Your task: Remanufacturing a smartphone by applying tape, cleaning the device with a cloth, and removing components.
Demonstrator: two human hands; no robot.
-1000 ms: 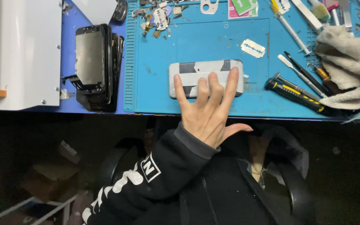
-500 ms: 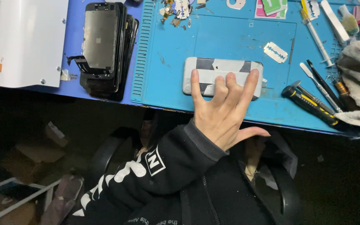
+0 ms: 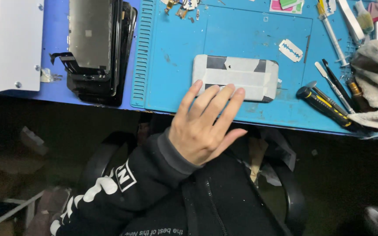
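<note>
Razor blade [image 3: 291,50], screwdriver [image 3: 324,103], perhaps touching rag [image 3: 376,83], beside phone [image 3: 236,78].

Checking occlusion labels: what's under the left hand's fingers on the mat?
The left hand lies flat, fingertips over the near edge of the taped phone, which rests on the blue mat. The phone edge and mat strip beneath the fingers are covered, so cannot be seen.
</note>
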